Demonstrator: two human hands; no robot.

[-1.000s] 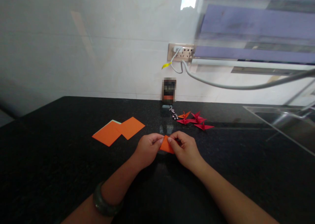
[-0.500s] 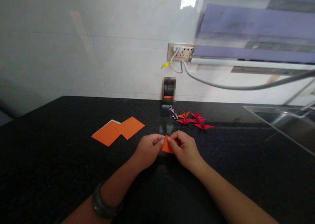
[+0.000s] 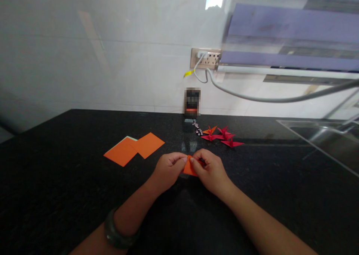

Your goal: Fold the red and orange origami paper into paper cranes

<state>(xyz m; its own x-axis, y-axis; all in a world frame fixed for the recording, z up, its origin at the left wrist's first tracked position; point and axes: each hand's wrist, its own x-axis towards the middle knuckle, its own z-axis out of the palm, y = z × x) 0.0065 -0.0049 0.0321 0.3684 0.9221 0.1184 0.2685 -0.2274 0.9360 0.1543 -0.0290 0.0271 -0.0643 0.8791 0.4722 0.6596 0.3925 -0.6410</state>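
**Folded orange paper pinched between both hands, its peak blunter than a second ago**

Your left hand [image 3: 169, 172] and right hand [image 3: 211, 169] stay nearly where they were, fingers narrowed on the folded orange paper [image 3: 190, 168] in front of you. Its upper point, sharper a second ago, now looks lower and flatter beside your right thumb. The loose orange sheets [image 3: 150, 145] and the red paper cranes [image 3: 232, 144] lie as before.

To your left, dark bench [image 3: 84, 195] runs between your forearm and the bench's slanting edge. The cranes, with one orange crane [image 3: 210, 131], sit just beyond your right hand; farther right is the sink rim [image 3: 318, 149].

The bench is black, speckled and glossy, meeting a pale wall [image 3: 126, 75]. A pixelated upright object [image 3: 192, 101] stands against it, below a socket panel [image 3: 209, 58] and a thick grey cable [image 3: 252, 98].
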